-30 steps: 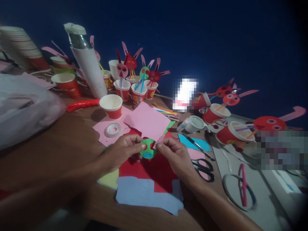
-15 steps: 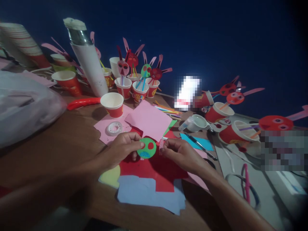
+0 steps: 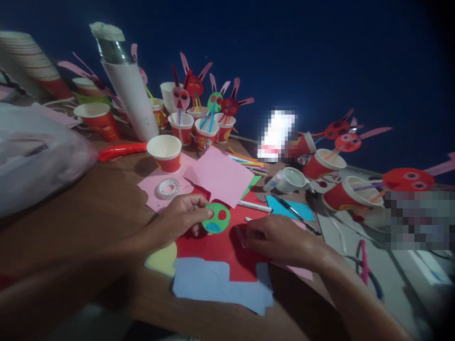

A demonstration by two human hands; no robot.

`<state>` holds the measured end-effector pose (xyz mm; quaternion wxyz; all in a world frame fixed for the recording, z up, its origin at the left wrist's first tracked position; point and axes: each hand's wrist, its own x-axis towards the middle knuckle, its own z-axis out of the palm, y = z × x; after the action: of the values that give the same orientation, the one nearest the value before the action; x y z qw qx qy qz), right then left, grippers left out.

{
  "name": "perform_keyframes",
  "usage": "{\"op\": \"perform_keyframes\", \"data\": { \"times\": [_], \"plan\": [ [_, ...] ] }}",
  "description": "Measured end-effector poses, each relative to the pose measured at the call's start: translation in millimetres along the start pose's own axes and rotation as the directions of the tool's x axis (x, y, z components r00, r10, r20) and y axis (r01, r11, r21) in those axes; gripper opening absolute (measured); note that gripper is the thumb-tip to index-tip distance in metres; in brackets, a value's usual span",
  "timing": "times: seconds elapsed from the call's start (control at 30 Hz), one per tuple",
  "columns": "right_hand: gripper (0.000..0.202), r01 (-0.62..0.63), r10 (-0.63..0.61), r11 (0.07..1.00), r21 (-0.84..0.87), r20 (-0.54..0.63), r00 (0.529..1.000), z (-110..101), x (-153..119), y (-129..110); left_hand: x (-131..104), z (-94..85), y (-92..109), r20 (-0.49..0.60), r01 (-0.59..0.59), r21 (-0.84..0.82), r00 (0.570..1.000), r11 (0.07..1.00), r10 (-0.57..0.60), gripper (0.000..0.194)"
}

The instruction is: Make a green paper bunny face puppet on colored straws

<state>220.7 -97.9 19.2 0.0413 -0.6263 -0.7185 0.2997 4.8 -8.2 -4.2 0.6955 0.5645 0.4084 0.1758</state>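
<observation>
I have the green paper disc (image 3: 218, 219) pinched by its near edge in my left hand (image 3: 177, 215), thumb in front and the other fingers (image 3: 195, 201) behind, above the red paper (image 3: 209, 247). To the right of that pinch, my right hand (image 3: 275, 237) is curled low over the same paper, a pale strip (image 3: 240, 236) at its fingertips; from here I can't tell whether it is gripped or only touched. The disc should weigh almost nothing: thin, a little springy, quick to crease or flutter, not especially slippery. I'd keep to a light rim hold, clear of the blue mouth patch (image 3: 213, 228) and the red eye spot (image 3: 222, 215) just right of the thumb, since squeezing there might smudge or lift them. The strip looks flimsier, best taken by one end.
</observation>
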Motion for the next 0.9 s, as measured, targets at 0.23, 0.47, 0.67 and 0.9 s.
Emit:
{"op": "perform_keyframes", "data": {
  "times": [0.23, 0.47, 0.67, 0.9],
  "plan": [
    [0.015, -0.022, 0.02, 0.999, -0.026, -0.047, 0.999, -2.2, 3.1, -1.0, -2.8, 0.9, 1.4, -0.013, -0.006, 0.049, 1.0, 0.999, 0.007, 0.021],
    [0.012, -0.074, 0.087, 0.993, 0.09, -0.15, 0.985, -5.9, 3.7, -4.7, -8.4, 2.2, 9.7, -0.094, -0.144, 0.278, 0.98, 0.95, 0.176, 0.014],
    [0.015, -0.049, 0.068, 0.992, 0.117, -0.162, 0.984, -6.7, 6.4, -4.2, -16.7, 1.7, -1.9, 0.092, -0.551, 0.707, 0.693, 0.443, 0.715, 0.009],
    [0.017, -0.022, 0.048, 0.991, 0.134, -0.199, 0.979, -5.8, 8.1, -0.2, -14.1, 6.2, -29.6, 0.326, -0.648, 0.737, 0.587, 0.189, 0.742, 0.021]
  ]
}}
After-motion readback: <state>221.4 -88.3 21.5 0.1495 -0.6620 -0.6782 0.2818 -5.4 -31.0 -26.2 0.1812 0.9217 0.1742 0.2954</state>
